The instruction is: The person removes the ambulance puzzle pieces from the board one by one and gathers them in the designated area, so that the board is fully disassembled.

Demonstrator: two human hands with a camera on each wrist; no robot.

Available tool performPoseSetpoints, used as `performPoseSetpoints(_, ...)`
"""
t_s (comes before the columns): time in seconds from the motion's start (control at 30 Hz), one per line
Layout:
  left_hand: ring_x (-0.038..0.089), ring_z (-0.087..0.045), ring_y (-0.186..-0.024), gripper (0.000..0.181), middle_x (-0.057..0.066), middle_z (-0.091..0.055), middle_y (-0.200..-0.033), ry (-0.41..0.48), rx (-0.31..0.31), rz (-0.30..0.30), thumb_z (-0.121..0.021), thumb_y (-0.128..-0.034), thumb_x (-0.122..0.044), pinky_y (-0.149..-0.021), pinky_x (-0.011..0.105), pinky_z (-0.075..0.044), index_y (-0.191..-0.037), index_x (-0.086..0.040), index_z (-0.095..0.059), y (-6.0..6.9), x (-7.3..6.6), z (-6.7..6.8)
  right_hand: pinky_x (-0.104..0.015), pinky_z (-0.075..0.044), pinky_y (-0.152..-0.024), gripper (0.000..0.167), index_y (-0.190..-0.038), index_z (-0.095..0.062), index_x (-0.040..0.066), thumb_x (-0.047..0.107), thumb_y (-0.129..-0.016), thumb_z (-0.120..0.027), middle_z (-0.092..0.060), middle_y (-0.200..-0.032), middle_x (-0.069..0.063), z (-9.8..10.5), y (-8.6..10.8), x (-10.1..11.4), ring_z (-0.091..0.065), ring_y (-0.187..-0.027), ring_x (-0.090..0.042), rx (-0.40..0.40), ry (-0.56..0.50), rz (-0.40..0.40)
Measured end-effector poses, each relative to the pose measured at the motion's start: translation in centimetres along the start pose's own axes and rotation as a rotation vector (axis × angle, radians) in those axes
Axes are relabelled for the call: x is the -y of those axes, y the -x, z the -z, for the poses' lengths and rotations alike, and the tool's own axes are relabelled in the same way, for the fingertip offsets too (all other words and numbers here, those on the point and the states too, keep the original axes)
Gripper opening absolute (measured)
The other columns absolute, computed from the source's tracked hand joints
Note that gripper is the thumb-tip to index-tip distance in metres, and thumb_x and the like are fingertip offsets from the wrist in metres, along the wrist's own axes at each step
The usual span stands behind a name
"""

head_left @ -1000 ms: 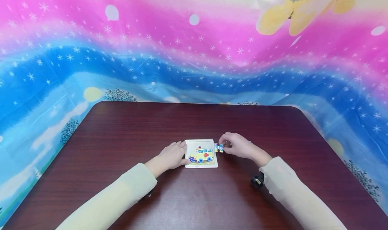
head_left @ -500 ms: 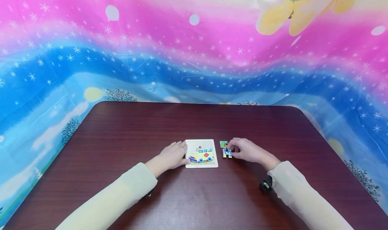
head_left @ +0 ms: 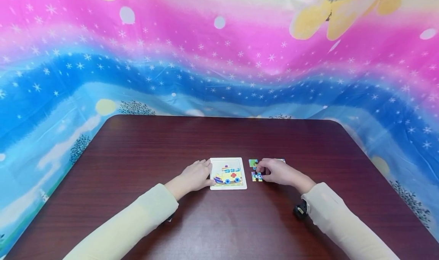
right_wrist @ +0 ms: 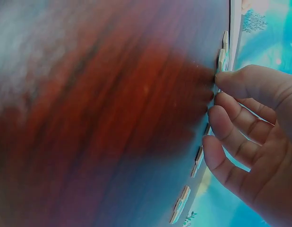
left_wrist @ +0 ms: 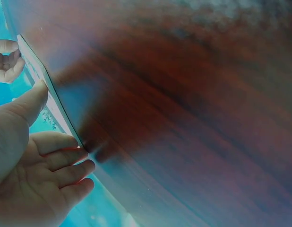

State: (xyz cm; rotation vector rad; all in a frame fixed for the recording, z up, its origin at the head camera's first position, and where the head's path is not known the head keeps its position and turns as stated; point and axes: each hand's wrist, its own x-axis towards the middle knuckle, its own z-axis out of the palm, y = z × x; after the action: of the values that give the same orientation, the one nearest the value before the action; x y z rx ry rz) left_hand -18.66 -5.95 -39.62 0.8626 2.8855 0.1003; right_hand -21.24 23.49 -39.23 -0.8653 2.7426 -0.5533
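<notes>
A white-framed puzzle board shows a yellow ambulance with a red cross. My left hand rests at its left side, fingers extended and thumb at the front left corner; the left wrist view shows that thumb against the frame's edge. Right of the board lie a green puzzle piece and, nearer me, a blue-and-yellow piece. My right hand touches the nearer piece with bent thumb and index finger. In the right wrist view, the thumb of my right hand meets a flat piece.
Another piece shows partly behind my right hand. Loose pieces lie flat along the table in the right wrist view. The dark red wooden table has a colourful patterned cloth hanging behind it.
My right hand first moved right, away from the board, with the blue-and-yellow piece. Since then that piece has shifted slightly toward me, away from the green one. My left hand has stayed put.
</notes>
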Motion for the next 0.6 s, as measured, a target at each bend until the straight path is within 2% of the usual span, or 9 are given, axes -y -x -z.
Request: performPoseSetpoints(0.6,0.031,-0.040,-0.125,0.064,0.019,-0.043,-0.136,-0.016,-0.002,0.000,-0.061,-0.0862,-0.041,-0.105,0.038,-0.030,-0.126,0.008,-0.050,0.00,-0.14,0.09,-0.025,-0.046,-0.059,0.018,-0.093,-0.064,0.009,-0.001,-0.078,-0.067,-0.054,-0.090,0.002,0.06,0.07,0.08,-0.050,-0.073,-0.014,0.012,-0.007,0.003)
